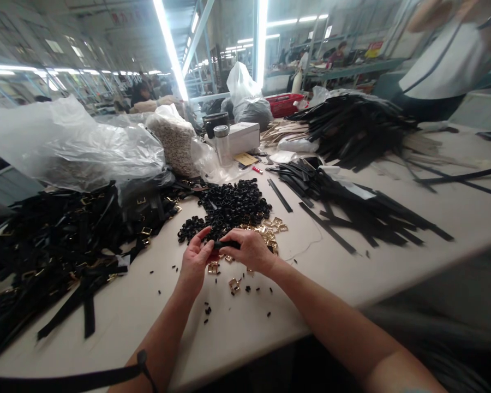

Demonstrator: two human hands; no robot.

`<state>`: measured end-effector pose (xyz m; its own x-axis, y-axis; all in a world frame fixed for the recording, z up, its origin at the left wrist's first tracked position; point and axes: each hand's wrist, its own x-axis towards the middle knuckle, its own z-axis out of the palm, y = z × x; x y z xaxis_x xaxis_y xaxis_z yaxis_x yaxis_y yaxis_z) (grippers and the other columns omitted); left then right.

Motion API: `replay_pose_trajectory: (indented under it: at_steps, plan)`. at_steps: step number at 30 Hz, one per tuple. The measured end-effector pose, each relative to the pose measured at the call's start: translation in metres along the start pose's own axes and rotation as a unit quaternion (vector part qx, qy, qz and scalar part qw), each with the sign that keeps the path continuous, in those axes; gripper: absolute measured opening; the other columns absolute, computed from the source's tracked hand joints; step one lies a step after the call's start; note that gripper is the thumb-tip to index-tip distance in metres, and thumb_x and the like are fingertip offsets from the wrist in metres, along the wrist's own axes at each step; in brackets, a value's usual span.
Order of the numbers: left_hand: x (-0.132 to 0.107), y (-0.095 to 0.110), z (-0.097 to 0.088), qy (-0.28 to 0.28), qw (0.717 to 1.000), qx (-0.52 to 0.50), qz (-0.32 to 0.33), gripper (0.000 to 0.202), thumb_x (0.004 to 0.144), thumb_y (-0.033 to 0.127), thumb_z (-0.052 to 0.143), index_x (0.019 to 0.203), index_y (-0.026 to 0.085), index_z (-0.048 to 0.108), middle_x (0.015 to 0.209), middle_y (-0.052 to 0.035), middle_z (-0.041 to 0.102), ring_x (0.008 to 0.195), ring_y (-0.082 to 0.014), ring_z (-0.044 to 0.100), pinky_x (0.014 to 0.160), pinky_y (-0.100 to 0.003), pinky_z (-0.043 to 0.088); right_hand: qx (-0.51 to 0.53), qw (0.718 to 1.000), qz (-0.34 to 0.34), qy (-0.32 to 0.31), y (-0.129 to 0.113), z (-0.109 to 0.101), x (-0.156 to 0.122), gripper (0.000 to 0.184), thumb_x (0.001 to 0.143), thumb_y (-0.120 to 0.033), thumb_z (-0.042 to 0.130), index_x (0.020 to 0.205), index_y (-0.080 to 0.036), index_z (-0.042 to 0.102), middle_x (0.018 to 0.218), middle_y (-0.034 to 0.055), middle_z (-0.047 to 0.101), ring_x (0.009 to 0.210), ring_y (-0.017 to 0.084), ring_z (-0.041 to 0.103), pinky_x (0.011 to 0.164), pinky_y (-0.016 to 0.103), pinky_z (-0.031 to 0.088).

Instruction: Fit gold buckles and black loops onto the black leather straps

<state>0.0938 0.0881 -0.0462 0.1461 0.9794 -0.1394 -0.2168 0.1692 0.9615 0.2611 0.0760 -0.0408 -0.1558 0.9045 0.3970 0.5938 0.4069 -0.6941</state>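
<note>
Above the middle of the table, my left hand point(196, 257) and my right hand point(251, 250) come together on a short black strap point(225, 245). Both are closed on it, thumbs and fingers pinching its two ends. Part of the strap is hidden by my fingers. Just beyond my hands lies a heap of small black loops point(235, 202). Gold buckles point(276, 225) are piled beside and partly behind my right hand. A few more, such as a loose gold buckle point(234, 285), lie nearer to me among tiny black bits point(208, 310).
At left is a big pile of black straps with gold buckles point(77, 240), under clear plastic bags point(106, 147). Black strips point(352, 207) spread to the right. A clear bottle point(221, 144) and a white box point(245, 136) stand behind. A person point(442, 60) is at the far right.
</note>
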Motion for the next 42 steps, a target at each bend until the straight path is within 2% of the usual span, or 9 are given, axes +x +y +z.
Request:
replay_pose_trajectory:
  at_steps: [5,8,12,17,19,23,27,30,42]
  plan:
    - [0.001,-0.002,-0.004,-0.014,1.000,0.017,-0.004,0.065,0.072,0.039,0.075,0.130,0.017,0.054,0.077,-0.0014,0.068,0.063,-0.0125,0.064,0.061,-0.023,0.052,-0.033,0.999,0.005,-0.017,0.006,0.002,0.000,0.013,0.080,-0.032,0.074,0.085,-0.020,0.074,0.081,0.0016,0.073,0.073,0.014,0.065,0.066,0.023,0.042]
    - [0.001,0.001,-0.007,-0.038,0.992,0.107,0.047,0.044,0.071,0.037,0.076,0.110,0.018,0.069,0.086,-0.0047,0.070,0.072,-0.0158,0.065,0.066,-0.026,0.053,-0.056,0.998,-0.001,-0.018,0.007,0.002,-0.001,0.015,0.082,-0.034,0.072,0.083,-0.020,0.073,0.080,0.0025,0.072,0.072,0.014,0.064,0.065,0.023,0.041]
    - [-0.002,0.008,-0.005,-0.037,0.949,0.250,0.187,0.013,0.071,0.033,0.076,0.079,0.024,0.077,0.096,-0.0068,0.067,0.089,-0.0227,0.062,0.078,-0.032,0.052,-0.085,0.996,-0.013,-0.023,0.009,0.004,-0.002,0.011,0.083,-0.032,0.071,0.083,-0.021,0.072,0.080,0.0026,0.072,0.072,0.014,0.064,0.064,0.023,0.040]
    - [-0.004,0.012,-0.006,-0.031,0.889,0.352,0.290,0.009,0.078,0.034,0.069,0.079,0.027,0.076,0.095,-0.0068,0.067,0.094,-0.0253,0.060,0.092,-0.039,0.046,-0.079,0.997,0.001,-0.027,0.009,0.003,-0.001,0.006,0.081,-0.028,0.072,0.082,-0.022,0.073,0.079,0.0015,0.072,0.071,0.014,0.063,0.064,0.023,0.040]
    - [0.000,0.012,-0.012,0.007,0.885,0.353,0.305,0.012,0.080,0.036,0.067,0.080,0.025,0.073,0.094,-0.0066,0.066,0.094,-0.0244,0.059,0.091,-0.038,0.046,-0.070,0.997,0.011,-0.021,0.008,0.000,-0.001,0.007,0.081,-0.028,0.073,0.082,-0.021,0.073,0.079,0.0016,0.071,0.071,0.014,0.063,0.065,0.023,0.040]
    - [0.009,0.012,-0.026,0.107,0.923,0.278,0.242,0.030,0.084,0.050,0.058,0.079,0.021,0.067,0.081,-0.0047,0.066,0.081,-0.0210,0.061,0.080,-0.032,0.048,-0.054,0.998,0.013,-0.006,0.004,-0.006,0.000,0.007,0.080,-0.027,0.074,0.082,-0.020,0.073,0.078,0.0013,0.071,0.071,0.013,0.063,0.065,0.023,0.041]
    - [0.012,0.010,-0.025,0.031,0.973,0.202,0.112,0.041,0.079,0.057,0.062,0.072,0.017,0.065,0.069,-0.0031,0.064,0.066,-0.0174,0.061,0.069,-0.030,0.050,-0.057,0.998,0.006,-0.010,0.002,-0.006,-0.002,0.007,0.079,-0.027,0.074,0.082,-0.021,0.073,0.079,0.0010,0.072,0.070,0.013,0.063,0.064,0.023,0.040]
    - [0.011,0.009,-0.019,0.024,0.987,0.147,0.059,0.037,0.068,0.050,0.076,0.076,0.015,0.063,0.068,-0.0004,0.063,0.062,-0.0141,0.061,0.066,-0.027,0.051,-0.052,0.999,0.008,-0.011,0.002,-0.004,-0.003,0.008,0.080,-0.028,0.074,0.083,-0.022,0.073,0.079,0.0011,0.072,0.071,0.013,0.064,0.064,0.023,0.041]
    - [0.007,0.010,-0.012,0.008,0.996,0.085,0.021,0.053,0.063,0.037,0.080,0.106,0.015,0.060,0.063,0.0050,0.062,0.055,-0.0111,0.061,0.061,-0.026,0.053,-0.041,0.999,-0.028,-0.003,-0.001,0.004,-0.006,0.021,0.083,-0.037,0.071,0.099,-0.025,0.071,0.092,0.0007,0.072,0.079,0.014,0.066,0.070,0.023,0.044]
